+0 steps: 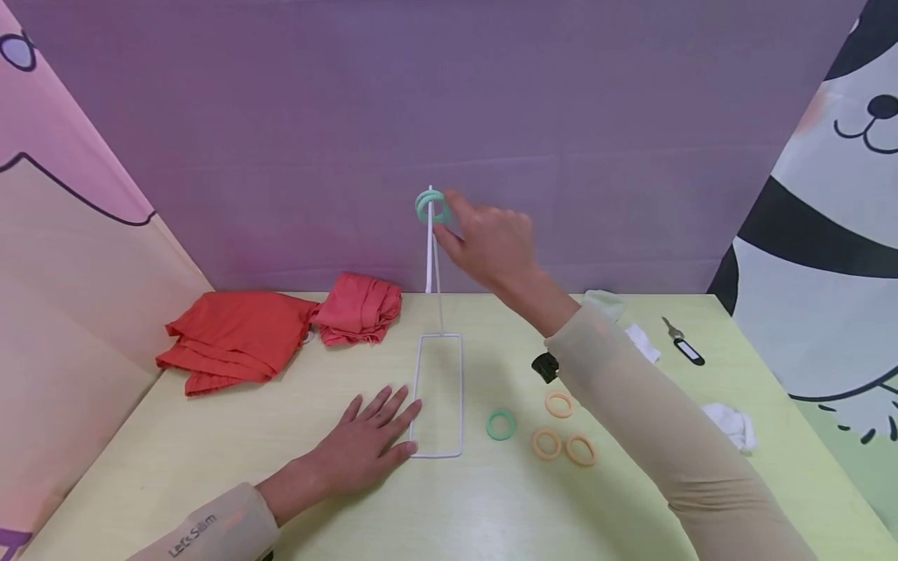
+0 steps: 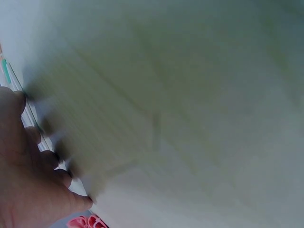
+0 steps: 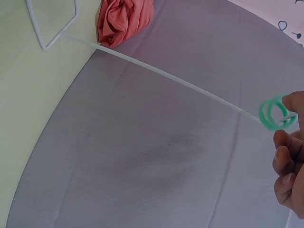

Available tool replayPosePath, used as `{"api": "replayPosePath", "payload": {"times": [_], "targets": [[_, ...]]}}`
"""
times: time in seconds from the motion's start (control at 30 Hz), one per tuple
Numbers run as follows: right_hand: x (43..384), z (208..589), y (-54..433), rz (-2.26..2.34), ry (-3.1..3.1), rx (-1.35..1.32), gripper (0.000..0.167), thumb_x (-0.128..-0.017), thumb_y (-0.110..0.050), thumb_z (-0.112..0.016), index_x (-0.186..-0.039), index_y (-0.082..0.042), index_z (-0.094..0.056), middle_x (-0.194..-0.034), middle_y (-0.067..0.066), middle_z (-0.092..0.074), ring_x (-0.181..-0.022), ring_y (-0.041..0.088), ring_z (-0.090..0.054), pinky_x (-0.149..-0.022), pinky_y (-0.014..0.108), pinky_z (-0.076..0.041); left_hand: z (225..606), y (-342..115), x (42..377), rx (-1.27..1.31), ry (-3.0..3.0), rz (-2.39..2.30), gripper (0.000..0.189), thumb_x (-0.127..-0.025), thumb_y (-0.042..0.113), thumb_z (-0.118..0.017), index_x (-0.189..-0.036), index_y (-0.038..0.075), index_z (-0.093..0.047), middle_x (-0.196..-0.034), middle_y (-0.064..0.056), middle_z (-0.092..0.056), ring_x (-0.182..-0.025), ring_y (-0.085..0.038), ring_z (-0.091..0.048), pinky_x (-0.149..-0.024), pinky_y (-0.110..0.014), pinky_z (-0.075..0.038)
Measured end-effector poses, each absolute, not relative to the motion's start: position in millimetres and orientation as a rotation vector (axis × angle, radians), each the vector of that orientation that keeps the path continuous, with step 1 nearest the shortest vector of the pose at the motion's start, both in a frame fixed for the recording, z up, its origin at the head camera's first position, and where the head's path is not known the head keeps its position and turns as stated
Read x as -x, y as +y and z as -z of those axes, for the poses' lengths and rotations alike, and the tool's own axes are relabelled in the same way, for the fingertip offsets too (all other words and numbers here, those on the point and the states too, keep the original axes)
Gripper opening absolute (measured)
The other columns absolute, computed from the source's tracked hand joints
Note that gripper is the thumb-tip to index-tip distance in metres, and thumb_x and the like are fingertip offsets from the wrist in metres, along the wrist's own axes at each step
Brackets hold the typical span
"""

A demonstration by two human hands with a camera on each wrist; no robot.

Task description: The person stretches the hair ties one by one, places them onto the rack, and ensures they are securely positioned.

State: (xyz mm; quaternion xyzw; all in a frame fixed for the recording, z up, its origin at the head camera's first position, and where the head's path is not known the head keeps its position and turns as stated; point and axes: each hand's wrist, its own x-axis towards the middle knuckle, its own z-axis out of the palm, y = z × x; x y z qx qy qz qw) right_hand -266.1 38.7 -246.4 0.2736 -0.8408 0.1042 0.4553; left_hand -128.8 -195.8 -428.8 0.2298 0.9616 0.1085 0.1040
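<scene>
A white wire stand rises from a rectangular base on the table. At its top, mint-green rings overlap around the white wire; how many is hard to tell. My right hand pinches a green ring between thumb and index finger, with the other fingers curled. Palm down on the table, my left hand has its fingers spread and its fingertips on the left side of the stand's base. To the right of the base lie a green ring and three peach rings.
Red folded cloth and a pinkish-red cloth bundle lie at the back left. On the right are white cloths, a key with a black tag and a small black object. A purple curtain hangs behind the table.
</scene>
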Motion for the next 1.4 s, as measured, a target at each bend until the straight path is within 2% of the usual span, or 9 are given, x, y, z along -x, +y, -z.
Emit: {"api": "replayPosePath", "payload": {"times": [0.2, 0.37, 0.6, 0.77, 0.9, 1.03, 1.2, 1.27, 1.4], "targets": [[249.9, 247.3, 60.4, -0.274, -2.06, -0.692, 0.041, -0.093, -0.043, -0.066, -0.124, -0.018, -0.068, -0.058, 0.007, -0.063, -0.047, 0.026, -0.054, -0.039, 0.039, -0.036, 427.1, -194.4, 128.4, -0.696, 2.85, -0.327, 0.067, -0.103, 0.056, -0.041, -0.16, 0.025, -0.024, -0.169, -0.005, -0.017, -0.157, -0.034, -0.01, -0.121, -0.067, -0.008], [228.2, 258.5, 92.7, -0.37, -2.23, -0.765, 0.042, -0.091, -0.043, -0.067, -0.127, -0.02, -0.068, -0.058, 0.001, -0.064, -0.049, 0.024, -0.056, -0.04, 0.038, -0.037, 426.0, -195.6, 127.2, -0.731, 2.881, -0.344, 0.066, -0.104, 0.055, -0.041, -0.16, 0.023, -0.027, -0.168, -0.008, -0.02, -0.156, -0.036, -0.014, -0.12, -0.068, -0.01], [193.6, 295.3, 138.7, -0.408, -2.818, -0.723, 0.048, -0.094, -0.047, -0.064, -0.136, -0.024, -0.064, -0.054, -0.012, -0.056, -0.048, 0.008, -0.049, -0.043, 0.029, -0.034, 427.9, -196.8, 126.4, -0.756, 2.901, -0.366, 0.065, -0.103, 0.054, -0.042, -0.159, 0.023, -0.03, -0.167, -0.009, -0.023, -0.155, -0.038, -0.016, -0.119, -0.069, -0.011], [173.5, 326.2, 169.3, -0.347, -3.004, -0.66, 0.048, -0.094, -0.048, -0.063, -0.136, -0.024, -0.063, -0.055, -0.014, -0.055, -0.049, 0.006, -0.047, -0.044, 0.028, -0.034, 427.4, -196.3, 126.9, -0.712, 2.878, -0.315, 0.067, -0.103, 0.057, -0.04, -0.16, 0.026, -0.025, -0.169, -0.005, -0.017, -0.157, -0.034, -0.011, -0.121, -0.067, -0.01], [166.0, 343.8, 186.4, -0.325, -3.048, -0.649, 0.048, -0.093, -0.048, -0.065, -0.133, -0.021, -0.065, -0.058, -0.015, -0.057, -0.053, 0.006, -0.049, -0.045, 0.029, -0.034, 425.0, -196.6, 126.6, -0.722, 2.883, -0.319, 0.067, -0.103, 0.056, -0.041, -0.16, 0.024, -0.026, -0.169, -0.007, -0.019, -0.157, -0.035, -0.013, -0.12, -0.068, -0.01], [164.7, 358.1, 195.0, -0.277, -3.132, -0.606, 0.052, -0.091, -0.051, -0.066, -0.135, -0.022, -0.064, -0.064, -0.009, -0.062, -0.062, 0.012, -0.056, -0.046, 0.03, -0.036, 426.8, -197.9, 125.5, -0.727, 2.894, -0.337, 0.066, -0.103, 0.054, -0.043, -0.16, 0.023, -0.028, -0.168, -0.009, -0.022, -0.156, -0.037, -0.015, -0.119, -0.069, -0.011], [164.4, 375.7, 196.3, -0.199, -3.198, -0.563, 0.055, -0.089, -0.052, -0.068, -0.135, -0.022, -0.064, -0.089, 0.006, -0.075, -0.078, 0.024, -0.066, -0.048, 0.033, -0.04, 426.2, -198.9, 124.2, -0.726, 2.887, -0.35, 0.067, -0.103, 0.056, -0.041, -0.159, 0.023, -0.029, -0.168, -0.009, -0.022, -0.156, -0.037, -0.014, -0.119, -0.07, -0.01], [163.9, 381.7, 194.3, -0.2, -3.22, -0.545, 0.056, -0.088, -0.053, -0.068, -0.134, -0.022, -0.064, -0.098, 0.01, -0.075, -0.081, 0.025, -0.067, -0.049, 0.034, -0.041, 425.4, -199.0, 123.9, -0.719, 2.884, -0.346, 0.067, -0.103, 0.056, -0.04, -0.16, 0.023, -0.028, -0.168, -0.008, -0.021, -0.156, -0.036, -0.013, -0.12, -0.069, -0.01], [163.4, 390.5, 188.8, -0.227, -3.257, -0.495, 0.058, -0.087, -0.055, -0.068, -0.135, -0.022, -0.064, -0.1, 0.01, -0.074, -0.077, 0.02, -0.063, -0.049, 0.034, -0.041, 427.6, -199.7, 124.1, -0.714, 2.889, -0.342, 0.067, -0.103, 0.055, -0.043, -0.16, 0.023, -0.028, -0.168, -0.007, -0.021, -0.156, -0.036, -0.014, -0.12, -0.069, -0.011]]}}
